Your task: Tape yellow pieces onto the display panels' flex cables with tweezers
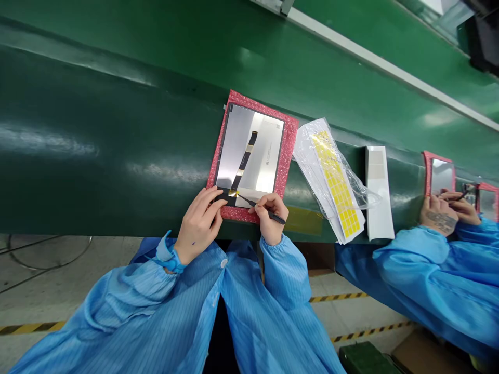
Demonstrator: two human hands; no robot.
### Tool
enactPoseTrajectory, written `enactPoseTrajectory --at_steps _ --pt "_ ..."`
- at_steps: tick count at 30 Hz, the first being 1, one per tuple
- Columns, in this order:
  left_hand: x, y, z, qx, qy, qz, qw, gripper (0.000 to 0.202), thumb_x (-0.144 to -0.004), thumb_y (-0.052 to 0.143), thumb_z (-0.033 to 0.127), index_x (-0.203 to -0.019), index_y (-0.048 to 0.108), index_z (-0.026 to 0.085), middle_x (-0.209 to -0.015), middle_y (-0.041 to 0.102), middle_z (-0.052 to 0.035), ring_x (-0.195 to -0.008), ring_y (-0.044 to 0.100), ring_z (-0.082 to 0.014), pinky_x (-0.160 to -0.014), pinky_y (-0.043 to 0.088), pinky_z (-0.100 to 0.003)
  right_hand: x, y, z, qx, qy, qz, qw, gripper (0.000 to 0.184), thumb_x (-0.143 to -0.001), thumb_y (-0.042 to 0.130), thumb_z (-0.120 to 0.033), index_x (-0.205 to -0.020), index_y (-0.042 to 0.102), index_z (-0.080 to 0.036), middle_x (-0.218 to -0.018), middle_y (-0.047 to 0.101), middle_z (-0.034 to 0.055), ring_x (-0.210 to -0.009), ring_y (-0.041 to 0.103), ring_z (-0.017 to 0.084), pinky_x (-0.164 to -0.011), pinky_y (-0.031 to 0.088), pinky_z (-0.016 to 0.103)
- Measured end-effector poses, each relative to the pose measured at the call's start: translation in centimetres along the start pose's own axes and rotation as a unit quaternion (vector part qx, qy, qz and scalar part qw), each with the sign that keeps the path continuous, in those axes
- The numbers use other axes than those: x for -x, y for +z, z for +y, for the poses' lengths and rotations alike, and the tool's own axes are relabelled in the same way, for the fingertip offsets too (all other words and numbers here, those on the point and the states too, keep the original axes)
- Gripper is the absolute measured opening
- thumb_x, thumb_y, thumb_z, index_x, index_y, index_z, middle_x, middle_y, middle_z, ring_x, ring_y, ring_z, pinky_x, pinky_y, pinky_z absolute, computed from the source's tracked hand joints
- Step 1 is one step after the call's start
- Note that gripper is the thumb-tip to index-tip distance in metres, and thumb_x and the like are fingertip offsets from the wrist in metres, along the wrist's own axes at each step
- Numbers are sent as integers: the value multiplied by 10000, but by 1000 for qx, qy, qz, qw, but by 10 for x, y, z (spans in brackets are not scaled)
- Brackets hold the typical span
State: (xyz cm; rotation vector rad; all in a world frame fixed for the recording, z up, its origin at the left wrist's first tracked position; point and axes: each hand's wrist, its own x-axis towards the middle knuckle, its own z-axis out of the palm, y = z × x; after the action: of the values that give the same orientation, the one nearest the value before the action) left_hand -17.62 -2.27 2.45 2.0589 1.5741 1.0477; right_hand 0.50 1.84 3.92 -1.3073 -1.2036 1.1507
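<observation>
A silver display panel [253, 150] with a dark flex cable [245, 161] lies on a pink foam pad [289, 140] on the green conveyor belt. My left hand [200, 221] rests its fingers flat on the panel's near left corner, pressing it down. My right hand [268, 218] pinches black tweezers [255, 204] like a pen. Their tip touches a small yellow piece at the cable's lower end [233, 192].
Right of the pad lie sheets of yellow stickers [337, 187] in clear plastic and a white backing strip [379, 195]. Farther right, a co-worker's hands [444, 210] in blue sleeves work on another panel [440, 176]. The belt's near edge runs just below my hands.
</observation>
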Motion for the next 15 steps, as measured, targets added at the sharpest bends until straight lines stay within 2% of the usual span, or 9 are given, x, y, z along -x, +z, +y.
enactPoseTrajectory --at_steps 15 --pt "-1 -1 0 2 -6 -4 1000 359 -915 479 23 -1210 598 188 -1340 583 -112 -1328 516 -276 -1152 425 -541 1 1 -1 32 -4 -1 999 52 -753 593 -204 -722 552 -207 -583 604 -38 -515 637 136 -494 487 235"
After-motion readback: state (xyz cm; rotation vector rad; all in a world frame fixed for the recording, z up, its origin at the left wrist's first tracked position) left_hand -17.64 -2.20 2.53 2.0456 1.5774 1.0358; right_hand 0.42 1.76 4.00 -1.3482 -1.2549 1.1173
